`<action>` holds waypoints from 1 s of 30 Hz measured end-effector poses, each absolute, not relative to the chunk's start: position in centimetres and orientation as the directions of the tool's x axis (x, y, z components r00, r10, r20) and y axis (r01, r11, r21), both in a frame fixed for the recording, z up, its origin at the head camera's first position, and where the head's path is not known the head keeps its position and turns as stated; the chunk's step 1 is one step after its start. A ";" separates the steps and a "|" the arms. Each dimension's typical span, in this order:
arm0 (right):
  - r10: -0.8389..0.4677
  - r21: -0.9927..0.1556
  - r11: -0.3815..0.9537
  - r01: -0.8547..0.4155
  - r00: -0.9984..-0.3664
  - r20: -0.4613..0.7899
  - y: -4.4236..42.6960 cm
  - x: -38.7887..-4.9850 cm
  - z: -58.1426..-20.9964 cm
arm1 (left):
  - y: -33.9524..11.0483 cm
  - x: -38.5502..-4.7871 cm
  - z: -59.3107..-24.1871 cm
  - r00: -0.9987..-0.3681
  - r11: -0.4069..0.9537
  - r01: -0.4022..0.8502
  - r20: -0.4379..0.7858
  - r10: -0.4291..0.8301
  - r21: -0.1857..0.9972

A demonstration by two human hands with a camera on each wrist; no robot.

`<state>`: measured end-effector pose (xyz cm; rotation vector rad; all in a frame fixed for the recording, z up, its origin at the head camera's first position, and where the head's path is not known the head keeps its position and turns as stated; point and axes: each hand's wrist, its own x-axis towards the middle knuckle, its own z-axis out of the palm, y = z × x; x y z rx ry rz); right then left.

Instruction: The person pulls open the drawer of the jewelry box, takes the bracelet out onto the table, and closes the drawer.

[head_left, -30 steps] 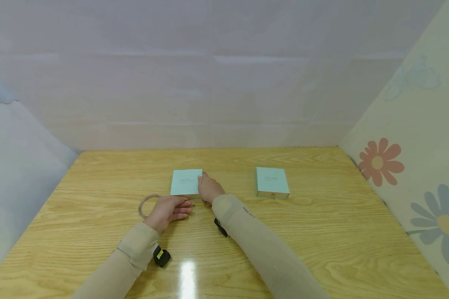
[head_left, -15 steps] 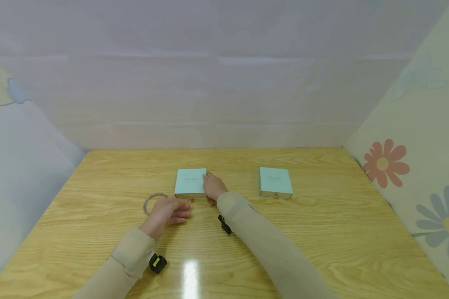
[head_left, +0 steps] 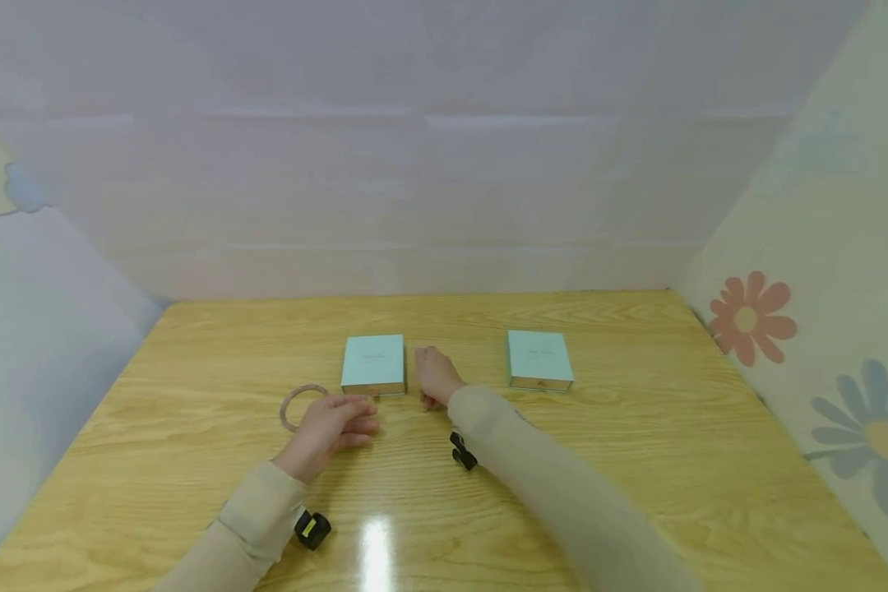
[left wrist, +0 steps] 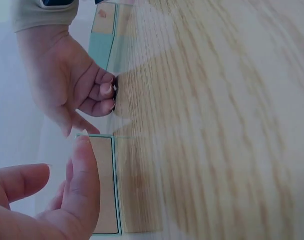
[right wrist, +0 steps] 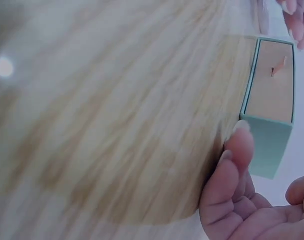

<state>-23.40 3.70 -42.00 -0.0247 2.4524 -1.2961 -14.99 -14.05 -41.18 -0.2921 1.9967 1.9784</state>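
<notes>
A pale mint box (head_left: 373, 360) with faint lettering lies on the table, left of the middle. Its tan front side (right wrist: 270, 82) carries a small ribbon tab, visible in the right wrist view. My left hand (head_left: 333, 427) hovers in front of this box, fingers loosely extended, holding nothing. Just off the box's right side is my right hand (head_left: 437, 378), its fingers loosely curled and low over the table, with a gap between hand and box. Partly behind my left hand lies a brownish-pink ring (head_left: 290, 404).
A second, similar mint box (head_left: 540, 358) lies farther right on the wood-grain table (head_left: 636, 460). A pale wall covering (head_left: 414, 197) rises at the back, and a flower-printed sheet (head_left: 829, 329) stands along the right side.
My right hand has let go of the left box's right side and moved slightly right. My left hand has drawn back a little from the box's front edge.
</notes>
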 end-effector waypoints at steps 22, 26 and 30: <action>-0.202 -0.846 0.528 0.066 -0.959 -0.200 8.1 -21.9 -41.5 | -13.4 -15.0 -40.9 -0.944 0.052 -0.316 -0.319 0.086 0.947; -0.203 -0.842 0.538 0.053 -0.961 -0.190 8.5 -21.6 -41.1 | -13.3 -15.0 -40.9 -0.945 0.048 -0.312 -0.315 0.084 0.949; -0.202 -0.832 0.553 0.047 -0.961 -0.189 8.9 -21.3 -41.0 | -13.2 -14.9 -41.0 -0.946 0.043 -0.312 -0.314 0.085 0.949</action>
